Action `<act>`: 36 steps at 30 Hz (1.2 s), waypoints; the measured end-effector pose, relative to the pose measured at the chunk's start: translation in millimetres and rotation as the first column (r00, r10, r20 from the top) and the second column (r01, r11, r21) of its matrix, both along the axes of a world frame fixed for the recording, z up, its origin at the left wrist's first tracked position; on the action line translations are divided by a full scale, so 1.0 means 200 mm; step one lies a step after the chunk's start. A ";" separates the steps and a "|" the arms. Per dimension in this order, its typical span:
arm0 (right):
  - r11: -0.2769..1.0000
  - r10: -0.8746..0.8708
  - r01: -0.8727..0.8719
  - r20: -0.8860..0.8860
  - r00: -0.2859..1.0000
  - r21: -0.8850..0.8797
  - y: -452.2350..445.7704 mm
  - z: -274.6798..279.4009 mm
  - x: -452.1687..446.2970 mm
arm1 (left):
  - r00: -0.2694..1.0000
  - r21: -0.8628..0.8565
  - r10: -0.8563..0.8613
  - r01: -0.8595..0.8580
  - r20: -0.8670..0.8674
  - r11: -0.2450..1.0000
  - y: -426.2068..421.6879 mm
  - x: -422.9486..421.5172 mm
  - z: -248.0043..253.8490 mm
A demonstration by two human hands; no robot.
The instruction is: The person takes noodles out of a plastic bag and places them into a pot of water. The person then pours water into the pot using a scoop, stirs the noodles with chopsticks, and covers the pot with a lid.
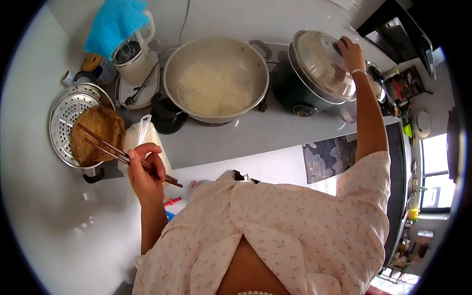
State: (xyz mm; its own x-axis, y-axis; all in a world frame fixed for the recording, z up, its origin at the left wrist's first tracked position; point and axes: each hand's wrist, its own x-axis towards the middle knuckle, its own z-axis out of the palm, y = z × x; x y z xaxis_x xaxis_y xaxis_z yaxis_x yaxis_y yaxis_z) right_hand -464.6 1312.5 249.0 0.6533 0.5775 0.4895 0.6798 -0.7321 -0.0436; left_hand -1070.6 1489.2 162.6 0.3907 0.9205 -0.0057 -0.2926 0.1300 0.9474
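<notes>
Nearest of all, a pearl-like necklace (254, 293) shows at the bottom edge, above a pale collared shirt (265, 216) printed with small sprigs. Out from the shirt on the left, the left hand (150, 172) is curled closed around a pair of dark brown chopsticks (110, 144). Their long ends point away to the left, slightly parted, in front of a brown, rough-surfaced piece (101, 132); whether they touch it cannot be told.

That piece lies in a perforated steel steamer (61, 123) with black handles, at the left end of the grey desk (246, 142). Just beside it, partly behind the left hand, sits a clear plastic bag (140, 132) with whitish contents. Below the desk's front edge, a flower-patterned mat (324, 160) lies to the right.

Further back on the desk, a wide pan (263, 91) holds pale, whitish food, and to its left stands a white blender (135, 69) under a bright blue cloth (115, 27). Right of the pan, the right hand (350, 54) reaches out, its fingers bent around the dark knob of a domed steel lid (317, 64) on a dark green electric cooker (287, 86). Far to the right is a bright window (435, 189).
</notes>
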 end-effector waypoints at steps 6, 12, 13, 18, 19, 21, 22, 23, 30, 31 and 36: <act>0.999 0.025 -0.026 -0.025 0.999 -0.030 -0.03 -0.12 0.10 | 0.992 -0.017 -0.085 0.087 0.094 0.996 -0.10 0.18 0.04; 0.997 0.048 -0.053 -0.098 0.994 -0.047 -0.04 -0.17 0.12 | 0.986 -0.074 -0.106 0.116 0.127 0.990 -0.19 0.37 0.11; 0.997 0.055 -0.060 -0.101 0.993 -0.046 -0.04 -0.17 0.10 | 0.982 -0.086 -0.121 0.134 0.147 0.987 -0.20 0.39 0.12; 0.994 -0.029 0.026 -0.020 0.999 -0.105 -0.04 -0.09 -0.06 | 0.943 -0.046 -0.232 0.250 0.239 0.967 -0.23 0.51 0.10; 0.994 -0.021 0.019 -0.021 1.000 -0.105 -0.05 -0.09 -0.08 | 0.926 -0.054 -0.250 0.276 0.282 0.960 -0.24 0.54 0.11; 0.997 0.073 -0.072 0.356 0.932 -0.015 -0.06 -0.11 -0.12 | 0.895 -0.075 -0.273 0.318 0.353 0.945 -0.26 0.62 0.14; 0.997 0.078 -0.077 0.356 0.931 -0.016 -0.06 -0.08 -0.20 | 0.870 -0.087 -0.304 0.363 0.389 0.927 -0.26 0.66 0.14; 0.972 0.209 -0.235 0.363 0.908 0.029 -0.06 -0.04 -0.29 | 0.823 -0.043 -0.378 0.435 0.424 0.899 -0.25 0.69 0.12; 0.338 0.941 -0.914 -0.084 0.327 0.224 -0.08 -0.10 -1.23 | 0.715 -0.112 -0.398 0.550 0.575 0.827 -0.41 1.08 0.20; 0.277 0.961 -0.896 -0.111 0.254 0.348 -0.06 -0.10 -1.31 | 0.686 -0.117 -0.392 0.570 0.613 0.813 -0.43 1.11 0.20; 0.290 0.956 -0.798 -0.127 0.264 0.529 -0.01 -0.11 -1.34 | 0.646 -0.189 -0.435 0.668 0.627 0.720 -0.44 1.11 0.18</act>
